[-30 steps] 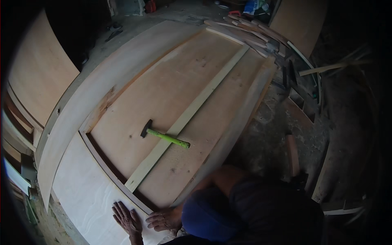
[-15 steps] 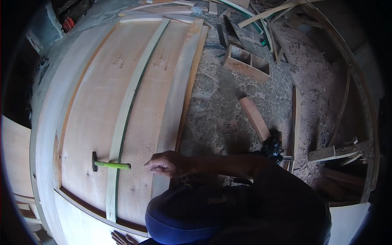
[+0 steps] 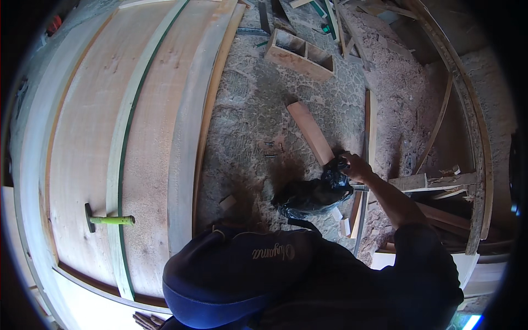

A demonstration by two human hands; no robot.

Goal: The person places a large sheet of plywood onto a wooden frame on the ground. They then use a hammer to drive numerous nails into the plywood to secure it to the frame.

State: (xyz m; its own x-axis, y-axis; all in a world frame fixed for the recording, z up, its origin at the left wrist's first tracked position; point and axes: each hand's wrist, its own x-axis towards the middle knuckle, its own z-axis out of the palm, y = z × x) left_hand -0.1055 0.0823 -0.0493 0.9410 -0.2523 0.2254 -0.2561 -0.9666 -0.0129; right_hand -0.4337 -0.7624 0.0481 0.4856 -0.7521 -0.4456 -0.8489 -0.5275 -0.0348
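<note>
**Right grip brought to a black plastic bundle on the floor**

The black plastic bundle [image 3: 311, 199] is placed on the concrete floor [image 3: 247, 104], to the right of the large framed panel [image 3: 82, 165], with its upper part near the lower end of a wooden block [image 3: 311, 132]. That upper part is touched by the right grip [image 3: 357, 168], whose fingers are bent over its far right side. Whether they are clamped on the plastic or only rested against it cannot be told, as the contact is lost in dark folds.

The left grip [image 3: 148, 320] is seen only in part at the lower edge. Its fingers are stretched out over the white sheet [image 3: 104, 305], and nothing is seen held in it.

On the panel, a green-handled hammer [image 3: 113, 220] is laid across the pale strip [image 3: 113, 187], untouched by either grip.

The step in hand is judged to be a one-handed reach to the bundle. For the next move, a secure hold on the loose plastic would seem to be called for, with the wooden block kept clear of the folds.
</note>
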